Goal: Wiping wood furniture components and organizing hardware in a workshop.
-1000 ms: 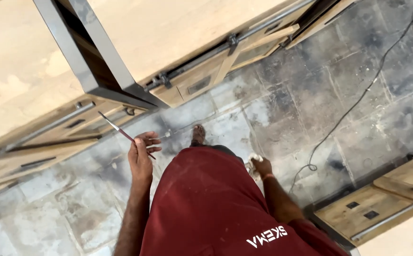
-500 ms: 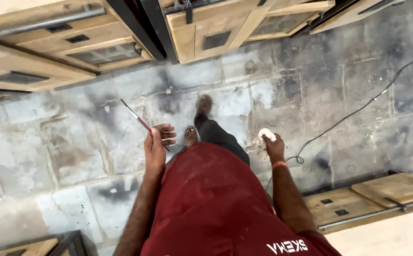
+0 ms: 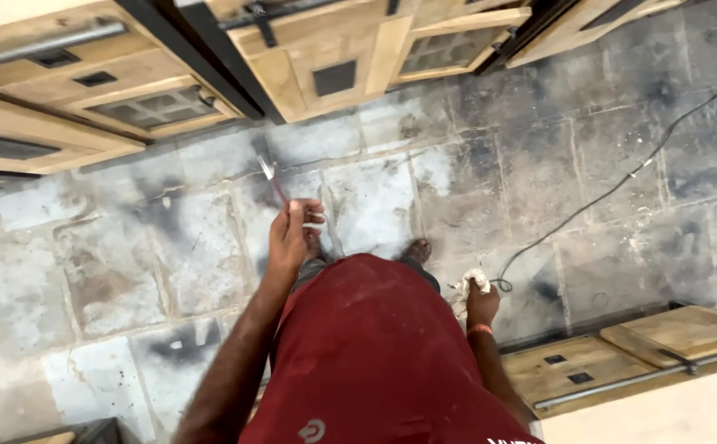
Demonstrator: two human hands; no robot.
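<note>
The left hand point(image 3: 293, 234) has its fingers closed around a thin brush point(image 3: 275, 181), the right hand point(image 3: 482, 302) grips a white rag point(image 3: 464, 289), both above the stone floor point(image 3: 539, 164)

wooden cabinet pieces around a stained stone floor

pale wooden doors point(image 3: 326, 62) with dark metal frames lie along the top edge, another wooden panel point(image 3: 622, 362) with a metal bar sits at the lower right, and a thin black cable point(image 3: 622, 185) snakes across the grey, blotchy floor tiles point(image 3: 169, 247).

Left hand point(image 3: 293, 238) raised — right hand point(image 3: 482, 302) low, both fisted.
</note>
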